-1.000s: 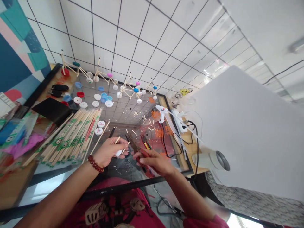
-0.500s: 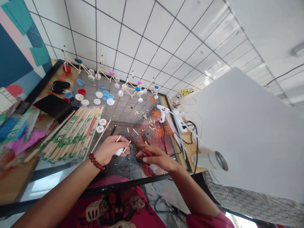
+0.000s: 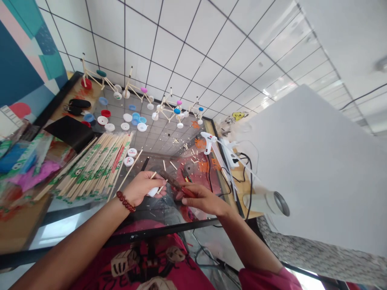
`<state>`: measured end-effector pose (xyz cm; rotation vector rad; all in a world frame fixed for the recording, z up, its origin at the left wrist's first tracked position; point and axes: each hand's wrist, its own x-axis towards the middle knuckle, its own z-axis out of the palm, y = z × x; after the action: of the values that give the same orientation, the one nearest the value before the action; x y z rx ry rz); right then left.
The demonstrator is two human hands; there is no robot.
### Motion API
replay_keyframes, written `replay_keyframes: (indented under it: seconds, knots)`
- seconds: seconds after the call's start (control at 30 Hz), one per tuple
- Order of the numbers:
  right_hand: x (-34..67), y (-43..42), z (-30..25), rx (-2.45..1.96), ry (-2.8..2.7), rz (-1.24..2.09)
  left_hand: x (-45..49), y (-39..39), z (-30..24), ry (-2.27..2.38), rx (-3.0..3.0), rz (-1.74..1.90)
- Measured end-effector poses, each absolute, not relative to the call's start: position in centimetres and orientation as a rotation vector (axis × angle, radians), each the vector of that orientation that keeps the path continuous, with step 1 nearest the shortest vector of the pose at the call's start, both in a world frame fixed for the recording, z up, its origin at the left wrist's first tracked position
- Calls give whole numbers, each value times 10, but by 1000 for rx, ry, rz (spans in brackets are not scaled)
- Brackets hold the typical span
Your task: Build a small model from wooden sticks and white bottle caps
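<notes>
My left hand (image 3: 141, 187), with a red bead bracelet at the wrist, is closed on a short wooden stick (image 3: 153, 175) and a white bottle cap (image 3: 152, 191). My right hand (image 3: 202, 199) is closed on red-handled pliers (image 3: 177, 185), whose jaws point toward the left hand's stick. Both hands hover over the glass tabletop (image 3: 157, 139), close together near its front edge.
A pile of wrapped chopsticks (image 3: 90, 167) lies left of my hands. Loose bottle caps (image 3: 133, 121) and stick-and-cap models (image 3: 169, 110) stand farther back. A white glue gun (image 3: 208, 141) with cables sits to the right, beside a white board (image 3: 317, 169). Stick offcuts litter the glass.
Both hands stayed together; the pliers' jaws shifted slightly toward the stick. The view drifted a little.
</notes>
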<state>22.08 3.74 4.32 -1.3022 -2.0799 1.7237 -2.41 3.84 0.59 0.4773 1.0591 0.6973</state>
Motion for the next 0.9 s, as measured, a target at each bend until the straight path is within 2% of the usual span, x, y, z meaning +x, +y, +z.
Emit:
replay_keyframes:
  seconds: [0.6,0.77,0.9]
  knots:
    - [206,36,51,-1326,-2457,1050,-30,41,12,975,554,797]
    - [201,36,58,-1568,-2329,979,-30,40,7,1011,705,935]
    - [197,42,57,-1725,-2456,915,-30,39,13,1023,711,970]
